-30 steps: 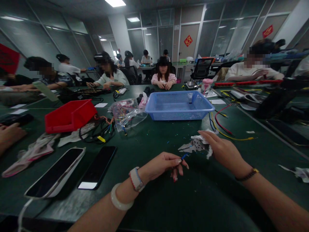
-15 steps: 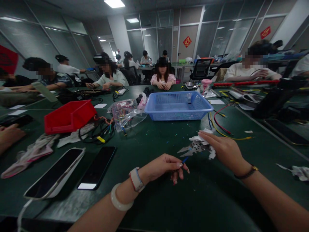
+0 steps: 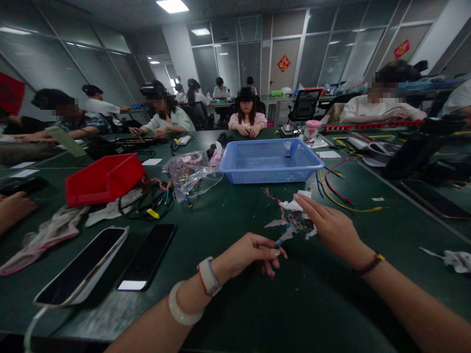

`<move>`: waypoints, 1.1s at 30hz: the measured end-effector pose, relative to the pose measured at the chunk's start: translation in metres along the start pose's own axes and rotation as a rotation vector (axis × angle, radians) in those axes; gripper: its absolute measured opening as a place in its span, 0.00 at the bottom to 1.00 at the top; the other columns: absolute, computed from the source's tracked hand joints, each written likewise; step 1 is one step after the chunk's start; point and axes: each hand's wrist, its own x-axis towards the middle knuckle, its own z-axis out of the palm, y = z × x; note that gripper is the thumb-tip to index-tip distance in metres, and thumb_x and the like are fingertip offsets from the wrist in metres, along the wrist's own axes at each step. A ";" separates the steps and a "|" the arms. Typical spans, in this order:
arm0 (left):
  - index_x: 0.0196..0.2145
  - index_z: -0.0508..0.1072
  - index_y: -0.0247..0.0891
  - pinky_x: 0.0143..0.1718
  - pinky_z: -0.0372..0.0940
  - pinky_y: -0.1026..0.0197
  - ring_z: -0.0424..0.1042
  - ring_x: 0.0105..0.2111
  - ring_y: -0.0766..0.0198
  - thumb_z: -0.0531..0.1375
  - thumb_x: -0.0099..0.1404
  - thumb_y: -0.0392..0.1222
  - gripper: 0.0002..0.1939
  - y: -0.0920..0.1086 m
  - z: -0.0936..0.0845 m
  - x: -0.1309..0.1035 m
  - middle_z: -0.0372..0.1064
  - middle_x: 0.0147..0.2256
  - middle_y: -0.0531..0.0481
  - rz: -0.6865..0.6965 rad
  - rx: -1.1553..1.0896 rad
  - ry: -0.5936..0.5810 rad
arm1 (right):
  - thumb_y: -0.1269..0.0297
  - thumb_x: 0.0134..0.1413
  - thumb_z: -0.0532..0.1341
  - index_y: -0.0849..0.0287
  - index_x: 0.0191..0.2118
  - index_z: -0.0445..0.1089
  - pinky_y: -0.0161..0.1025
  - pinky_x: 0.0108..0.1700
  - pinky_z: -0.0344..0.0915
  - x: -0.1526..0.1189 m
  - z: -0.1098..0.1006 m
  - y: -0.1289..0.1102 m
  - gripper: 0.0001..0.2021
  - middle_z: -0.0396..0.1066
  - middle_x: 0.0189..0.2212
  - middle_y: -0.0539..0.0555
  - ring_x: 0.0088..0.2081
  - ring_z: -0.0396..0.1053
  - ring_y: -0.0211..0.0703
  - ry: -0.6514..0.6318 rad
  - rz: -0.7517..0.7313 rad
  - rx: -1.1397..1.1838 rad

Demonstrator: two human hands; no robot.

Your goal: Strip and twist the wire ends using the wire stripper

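Left hand (image 3: 253, 252) pinched short blue wire (image 3: 280, 242), low centre on tabletop (image 3: 228, 215). Right hand (image 3: 329, 226) clenched wire stripper (image 3: 292, 223) at wire's 1 o'clock, jaws on tip. Judged: stripping step; next needs squeeze, steady pull.

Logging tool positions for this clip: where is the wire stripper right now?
In the head view the wire stripper sits just right of centre, gripped by the right hand, its jaws by the short blue wire pinched in the left hand.
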 end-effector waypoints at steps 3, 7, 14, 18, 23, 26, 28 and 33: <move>0.39 0.76 0.30 0.24 0.63 0.69 0.72 0.22 0.70 0.64 0.60 0.41 0.12 0.000 0.001 0.000 0.73 0.28 0.49 0.003 -0.010 0.013 | 0.84 0.49 0.49 0.59 0.67 0.45 0.44 0.35 0.72 0.000 0.003 -0.005 0.38 0.59 0.61 0.61 0.37 0.74 0.48 -0.064 0.032 -0.028; 0.39 0.76 0.30 0.22 0.62 0.69 0.68 0.19 0.73 0.64 0.60 0.41 0.12 0.004 0.004 -0.001 0.73 0.27 0.49 0.015 -0.014 0.021 | 0.84 0.44 0.50 0.58 0.65 0.50 0.42 0.33 0.72 0.000 0.009 -0.009 0.39 0.57 0.62 0.60 0.33 0.75 0.45 -0.154 0.070 0.026; 0.38 0.76 0.30 0.21 0.61 0.70 0.65 0.18 0.74 0.64 0.60 0.41 0.12 0.005 0.003 -0.001 0.72 0.26 0.51 0.028 -0.037 0.044 | 0.80 0.46 0.53 0.53 0.63 0.54 0.47 0.46 0.71 -0.002 0.019 -0.014 0.36 0.61 0.61 0.58 0.48 0.72 0.49 -0.261 0.183 0.318; 0.40 0.76 0.30 0.21 0.61 0.69 0.66 0.18 0.74 0.63 0.61 0.41 0.12 0.005 0.002 -0.001 0.72 0.26 0.51 0.021 -0.021 0.049 | 0.75 0.49 0.56 0.51 0.65 0.49 0.49 0.51 0.69 -0.003 0.022 -0.012 0.36 0.61 0.59 0.58 0.53 0.68 0.49 -0.225 0.245 0.481; 0.40 0.76 0.31 0.22 0.61 0.69 0.66 0.18 0.74 0.63 0.61 0.41 0.12 0.004 0.002 -0.001 0.72 0.26 0.51 0.014 -0.025 0.049 | 0.64 0.54 0.59 0.51 0.65 0.46 0.53 0.51 0.67 -0.002 0.025 -0.011 0.34 0.61 0.57 0.61 0.52 0.68 0.51 -0.190 0.292 0.594; 0.41 0.76 0.30 0.22 0.61 0.69 0.67 0.19 0.74 0.64 0.60 0.41 0.13 0.003 0.000 0.000 0.72 0.26 0.51 0.017 -0.030 0.055 | 0.60 0.54 0.60 0.53 0.65 0.47 0.53 0.53 0.66 -0.002 0.026 -0.012 0.35 0.58 0.58 0.62 0.54 0.66 0.52 -0.203 0.303 0.605; 0.41 0.76 0.30 0.22 0.61 0.69 0.67 0.19 0.74 0.64 0.61 0.41 0.13 0.002 -0.001 0.000 0.72 0.27 0.51 0.018 -0.029 0.057 | 0.58 0.53 0.60 0.54 0.66 0.46 0.53 0.54 0.65 -0.002 0.026 -0.012 0.36 0.56 0.59 0.63 0.56 0.64 0.53 -0.230 0.307 0.591; 0.41 0.76 0.31 0.23 0.62 0.69 0.68 0.19 0.74 0.63 0.61 0.41 0.12 0.001 -0.002 0.000 0.71 0.27 0.52 0.027 -0.023 0.053 | 0.59 0.53 0.61 0.57 0.65 0.46 0.54 0.55 0.63 -0.003 0.028 -0.004 0.36 0.56 0.59 0.64 0.55 0.63 0.53 -0.266 0.285 0.566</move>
